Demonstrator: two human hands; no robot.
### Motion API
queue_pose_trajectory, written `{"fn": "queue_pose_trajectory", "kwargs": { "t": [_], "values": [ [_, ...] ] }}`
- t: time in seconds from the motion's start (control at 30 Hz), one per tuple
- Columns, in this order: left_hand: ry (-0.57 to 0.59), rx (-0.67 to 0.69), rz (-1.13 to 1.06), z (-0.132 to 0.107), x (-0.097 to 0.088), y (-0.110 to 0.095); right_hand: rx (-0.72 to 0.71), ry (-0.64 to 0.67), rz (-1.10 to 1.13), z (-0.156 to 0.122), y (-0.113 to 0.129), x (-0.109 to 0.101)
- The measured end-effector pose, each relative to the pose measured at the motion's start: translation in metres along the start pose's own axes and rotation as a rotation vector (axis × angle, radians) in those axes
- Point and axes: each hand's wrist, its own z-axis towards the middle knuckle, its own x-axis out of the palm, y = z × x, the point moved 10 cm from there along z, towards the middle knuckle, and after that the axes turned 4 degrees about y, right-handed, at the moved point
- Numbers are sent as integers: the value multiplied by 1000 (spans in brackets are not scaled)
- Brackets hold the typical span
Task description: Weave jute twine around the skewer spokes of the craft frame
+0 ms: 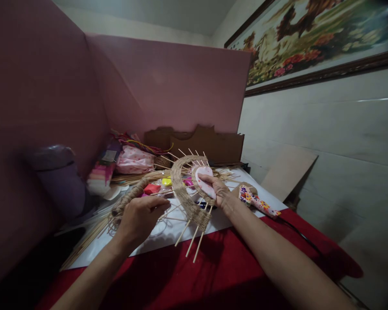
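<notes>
My right hand (217, 189) grips a half-woven twine piece (185, 193) by its pale oval centre (205, 181), thumb on top. The piece is tilted up above the table. Thin wooden sticks (194, 243) fan out from it, and a broad curved band of brown twine is woven round them on the left side. Close to the stick ends on that side, my left hand (144, 215) is closed in a pinch. Whatever its fingertips hold is too small to make out. Just behind the left hand lies a roll of twine (129, 198).
A flower-patterned glue gun (257, 201) with a black cord lies at the right. Bundled sticks (87, 243) cover the left side of the white sheet (142, 245), over a red cloth (168, 275). Bright packets (151, 188), a pink bag (135, 160) and cardboard (207, 146) stand behind.
</notes>
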Motion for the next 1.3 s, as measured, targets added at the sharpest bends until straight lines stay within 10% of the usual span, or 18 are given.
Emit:
{"fn": "queue_pose_trajectory", "kwargs": {
  "t": [1.3],
  "values": [
    [81, -335, -563, 3, 26, 35, -109, -194, 17, 0, 7, -15]
  ]
}}
